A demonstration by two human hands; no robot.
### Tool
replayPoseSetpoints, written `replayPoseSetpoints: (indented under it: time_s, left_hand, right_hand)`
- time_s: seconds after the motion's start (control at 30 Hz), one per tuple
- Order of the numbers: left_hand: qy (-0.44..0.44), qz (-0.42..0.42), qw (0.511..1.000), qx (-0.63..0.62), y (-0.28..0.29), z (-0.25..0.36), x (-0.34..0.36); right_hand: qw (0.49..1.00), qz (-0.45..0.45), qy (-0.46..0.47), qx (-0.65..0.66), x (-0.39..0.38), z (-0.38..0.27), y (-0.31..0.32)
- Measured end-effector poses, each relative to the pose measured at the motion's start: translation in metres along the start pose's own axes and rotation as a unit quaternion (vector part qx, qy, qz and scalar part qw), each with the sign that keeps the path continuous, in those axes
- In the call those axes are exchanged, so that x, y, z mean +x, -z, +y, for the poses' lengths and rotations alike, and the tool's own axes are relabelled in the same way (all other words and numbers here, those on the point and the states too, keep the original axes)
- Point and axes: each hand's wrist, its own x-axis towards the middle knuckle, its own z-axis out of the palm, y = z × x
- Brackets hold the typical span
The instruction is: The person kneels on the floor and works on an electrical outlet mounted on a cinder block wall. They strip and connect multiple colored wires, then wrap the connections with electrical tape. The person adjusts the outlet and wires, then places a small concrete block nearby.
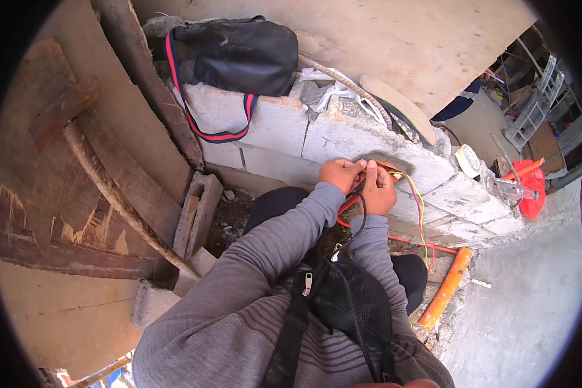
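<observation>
My left hand (340, 175) and my right hand (379, 194) meet in front of a hollow in the block wall. Both are closed, thumbs and fingertips pinched together. Whatever they pinch is too small and hidden to make out. Right behind my right hand, part of an orange fitting (392, 169) shows in the hollow. Thin yellow, green and red wires (421, 205) come from it and droop down the wall. Below my hands runs an orange-red tube or cord (349, 204), partly covered by them. A black cable (362, 226) passes between my forearms.
A black bag (246, 57) with a striped strap rests on the block wall (271, 165). A tape roll (467, 161), a clear bottle (516, 190) and a red plastic bag (532, 197) stand rightward. An orange pipe (446, 288) lies lower right. A hammer (103, 161) leans at left.
</observation>
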Motion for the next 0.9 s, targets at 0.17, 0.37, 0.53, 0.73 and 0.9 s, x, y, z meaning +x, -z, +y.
replayPoseSetpoints:
  time_s: [0.17,0.37,0.53,0.73,0.9]
  left_hand:
    - [0.039,-0.026,0.998,-0.031,0.001,-0.009,0.009]
    - [0.050,-0.020,0.997,-0.050,-0.002,-0.003,0.007]
    - [0.019,-0.001,1.000,-0.003,-0.002,-0.010,0.015]
    - [0.038,-0.029,0.999,0.008,0.001,0.004,0.010]
    - [-0.096,0.065,0.961,0.252,0.003,-0.004,0.013]
  right_hand:
    - [0.998,0.008,-0.024,-0.049,0.010,-0.027,-0.006]
    - [0.999,0.036,-0.023,0.000,0.009,-0.022,-0.010]
    - [0.995,0.048,-0.046,0.080,0.010,-0.019,-0.017]
    - [0.992,0.046,-0.058,0.100,0.014,-0.022,-0.013]
    - [0.993,0.048,-0.034,0.107,0.010,-0.016,-0.015]
